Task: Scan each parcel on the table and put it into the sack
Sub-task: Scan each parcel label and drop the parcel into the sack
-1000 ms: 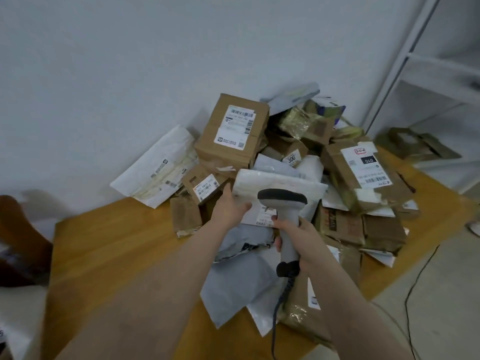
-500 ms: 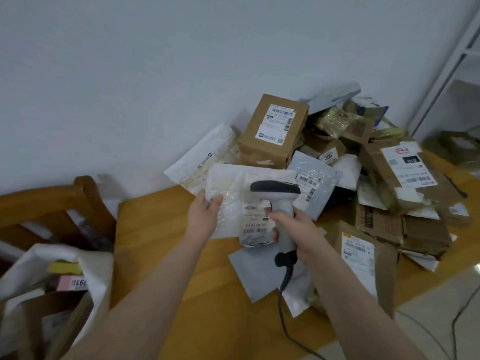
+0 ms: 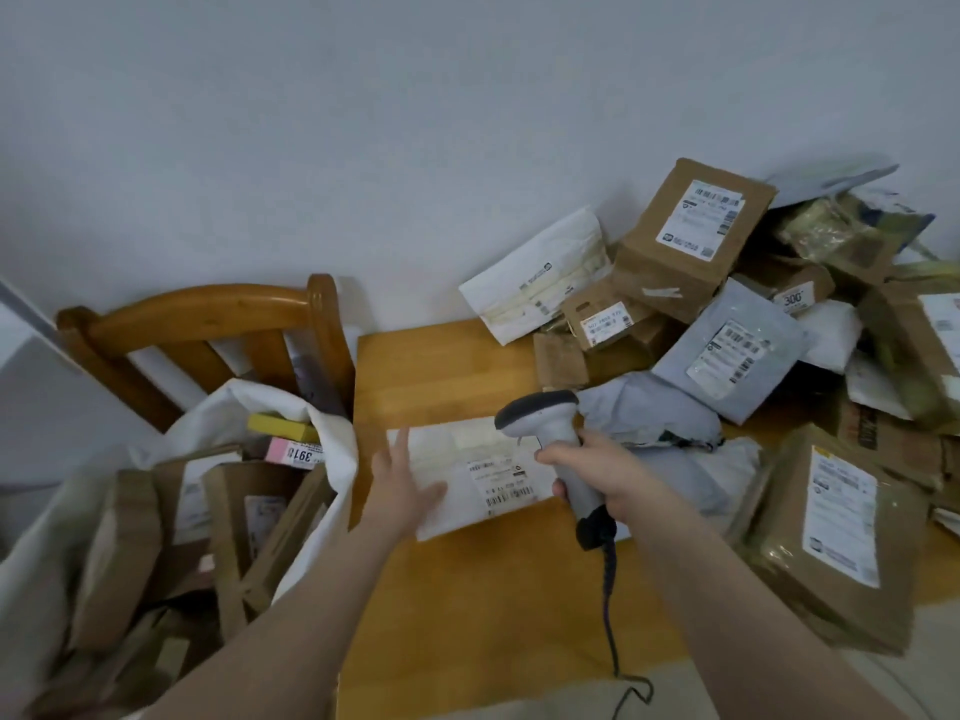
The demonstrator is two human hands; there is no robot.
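Observation:
My left hand [image 3: 402, 483] holds a flat white parcel [image 3: 467, 459] by its left edge, just above the wooden table [image 3: 441, 366]. The parcel's barcode label [image 3: 501, 483] faces up. My right hand [image 3: 592, 462] grips the handle of a grey corded barcode scanner [image 3: 540, 410], whose head sits over the parcel's right end. The open white sack [image 3: 332, 449] stands to the left of the table edge with several cardboard parcels inside. More parcels lie piled on the right: a large brown box [image 3: 685, 236], a grey mailer [image 3: 727, 350] and a taped brown parcel [image 3: 836, 532].
A wooden chair [image 3: 208, 309] stands behind the sack against the white wall. The scanner cable [image 3: 610, 615] hangs down over the table's front edge. A white mailer [image 3: 535, 278] leans on the wall at the back of the pile.
My left hand has carried the white parcel out of the pile, leftward and down toward the sack. The scanner stayed with it. My view swung left, bringing the sack and chair into sight.

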